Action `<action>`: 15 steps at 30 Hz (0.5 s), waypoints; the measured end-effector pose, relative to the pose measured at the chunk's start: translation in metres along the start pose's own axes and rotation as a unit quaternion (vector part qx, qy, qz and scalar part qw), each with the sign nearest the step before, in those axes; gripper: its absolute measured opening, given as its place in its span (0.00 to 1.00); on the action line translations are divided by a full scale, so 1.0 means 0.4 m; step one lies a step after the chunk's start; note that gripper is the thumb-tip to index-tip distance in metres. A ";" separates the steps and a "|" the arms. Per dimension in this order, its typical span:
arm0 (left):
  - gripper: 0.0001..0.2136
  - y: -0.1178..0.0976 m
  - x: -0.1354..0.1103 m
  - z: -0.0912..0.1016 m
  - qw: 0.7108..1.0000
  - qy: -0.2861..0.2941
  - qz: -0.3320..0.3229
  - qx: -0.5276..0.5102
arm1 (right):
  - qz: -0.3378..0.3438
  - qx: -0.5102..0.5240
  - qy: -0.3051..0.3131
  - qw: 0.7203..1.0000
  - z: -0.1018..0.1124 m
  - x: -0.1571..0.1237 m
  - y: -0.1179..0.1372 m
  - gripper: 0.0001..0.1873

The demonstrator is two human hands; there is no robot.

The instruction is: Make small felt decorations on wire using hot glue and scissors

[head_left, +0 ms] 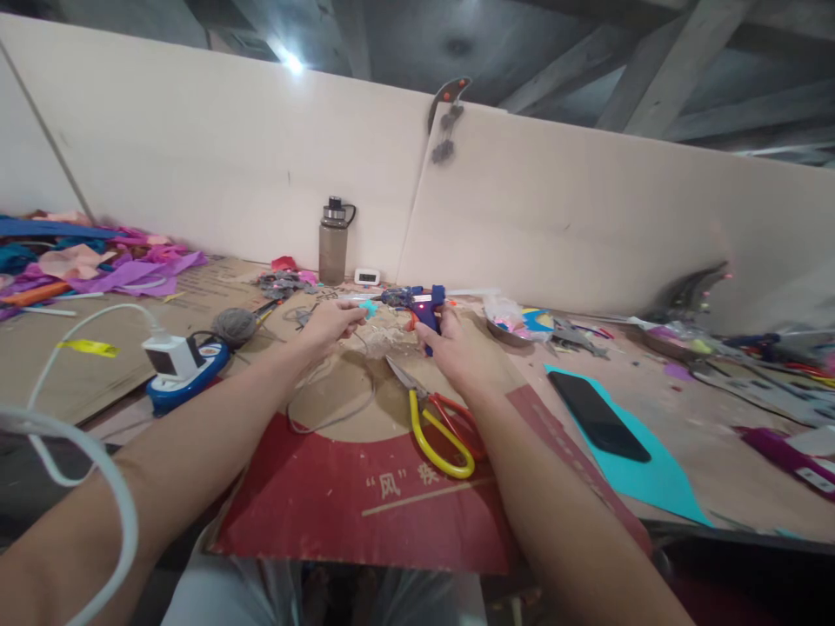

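Observation:
My right hand (457,348) is closed around the handle of a blue glue gun (421,303), whose nozzle points left. My left hand (330,323) pinches a small teal piece (369,308) right at the nozzle tip. Both hands hover over a cardboard sheet (365,487) with a red printed band. Scissors with one yellow and one red handle (438,426) lie on the cardboard just below my right hand, blades pointing up-left. A thin grey cord (330,409) loops across the cardboard under my left forearm.
A grey water bottle (332,241) and a small white timer (367,276) stand by the back panel. A blue power strip with a white charger (183,365) sits left; a black phone (598,416) lies on teal paper (658,482). Coloured paper scraps (97,261) pile far left.

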State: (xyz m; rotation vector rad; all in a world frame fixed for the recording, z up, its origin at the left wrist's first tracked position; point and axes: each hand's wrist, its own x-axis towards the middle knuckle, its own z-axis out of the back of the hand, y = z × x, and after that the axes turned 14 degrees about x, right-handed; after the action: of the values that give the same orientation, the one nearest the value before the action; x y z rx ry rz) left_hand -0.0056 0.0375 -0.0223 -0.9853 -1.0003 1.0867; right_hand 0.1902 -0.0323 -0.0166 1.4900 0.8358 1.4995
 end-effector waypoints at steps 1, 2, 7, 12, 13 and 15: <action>0.06 0.001 0.001 0.000 1.000 0.003 -0.004 0.000 | 0.001 -0.006 0.004 1.000 0.000 -0.003 0.005 0.06; 0.06 0.002 0.001 0.000 1.000 0.006 -0.007 0.001 | 0.001 -0.008 0.009 1.000 0.000 -0.005 0.008 0.06; 0.05 -0.002 -0.003 -0.002 1.000 0.005 -0.003 0.011 | 0.004 -0.023 0.009 1.000 0.000 -0.008 0.010 0.10; 0.05 -0.008 -0.006 -0.004 1.000 0.001 0.000 0.009 | 0.015 -0.047 0.009 0.999 0.001 -0.006 0.003 0.14; 0.05 -0.010 -0.007 -0.004 1.000 0.001 0.000 0.008 | 0.017 -0.049 0.010 0.999 0.002 -0.005 0.001 0.15; 0.05 -0.012 -0.008 -0.004 1.000 0.000 0.000 0.008 | 0.020 -0.056 0.009 0.998 0.003 -0.003 -0.003 0.17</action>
State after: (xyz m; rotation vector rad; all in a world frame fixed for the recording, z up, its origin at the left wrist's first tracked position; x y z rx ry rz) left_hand -0.0033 0.0332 -0.0185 -0.9715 -0.9913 1.0931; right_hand 0.1914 -0.0328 -0.0180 1.4211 0.7245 1.5654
